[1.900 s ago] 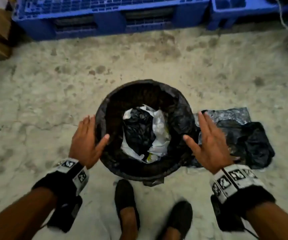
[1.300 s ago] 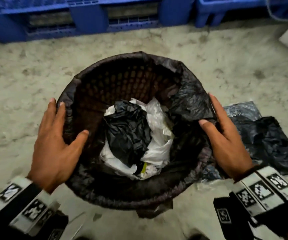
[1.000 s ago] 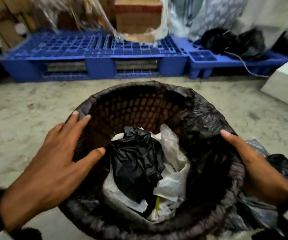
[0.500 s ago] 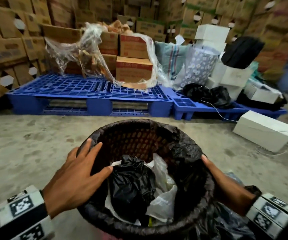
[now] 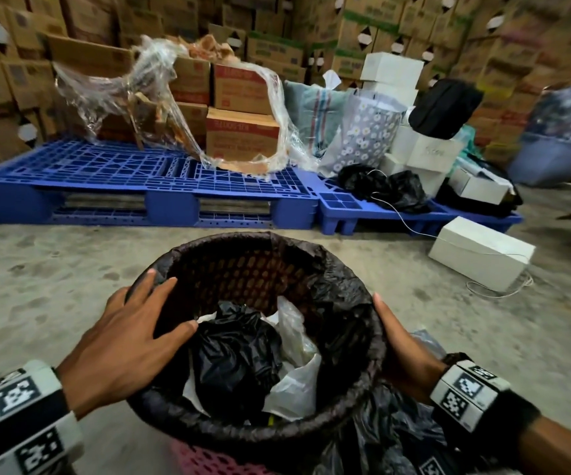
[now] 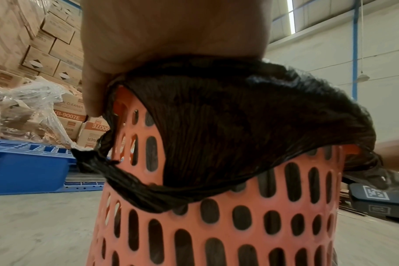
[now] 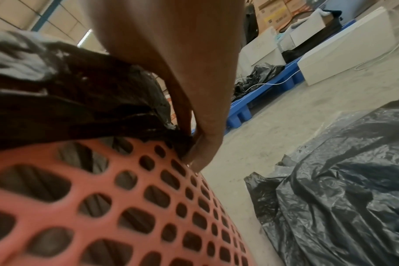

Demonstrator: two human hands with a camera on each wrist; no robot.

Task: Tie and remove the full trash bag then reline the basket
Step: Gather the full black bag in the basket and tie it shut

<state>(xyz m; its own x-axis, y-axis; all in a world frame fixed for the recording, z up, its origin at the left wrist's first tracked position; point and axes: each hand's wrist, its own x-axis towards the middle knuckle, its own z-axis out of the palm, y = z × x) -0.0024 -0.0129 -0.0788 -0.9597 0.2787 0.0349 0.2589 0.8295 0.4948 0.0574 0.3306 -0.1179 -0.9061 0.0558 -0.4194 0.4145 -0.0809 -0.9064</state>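
Note:
A perforated pink basket (image 5: 208,455) stands on the floor, lined with a black trash bag (image 5: 332,293) folded over its rim. Crumpled black plastic (image 5: 236,358) and white plastic (image 5: 294,389) fill it. My left hand (image 5: 177,305) rests on the left rim, fingers spread and thumb inside. The left wrist view shows the palm (image 6: 171,32) on the bag's fold (image 6: 239,117) and a knot (image 6: 87,158) in its hem. My right hand (image 5: 390,330) is over the right rim. In the right wrist view its fingertips (image 7: 194,149) pinch the bag's hem against the basket wall (image 7: 125,207).
Spare black bags (image 5: 390,437) lie on the concrete floor right of the basket, also visible from the right wrist (image 7: 342,189). Blue pallets (image 5: 140,180) with cartons stand behind. A white box (image 5: 479,252) with a cord sits at right.
Both hands came from hovering beside the basket onto its rim, and the right fingers went down over the bag's fold. The view swung up from the floor to the pallets.

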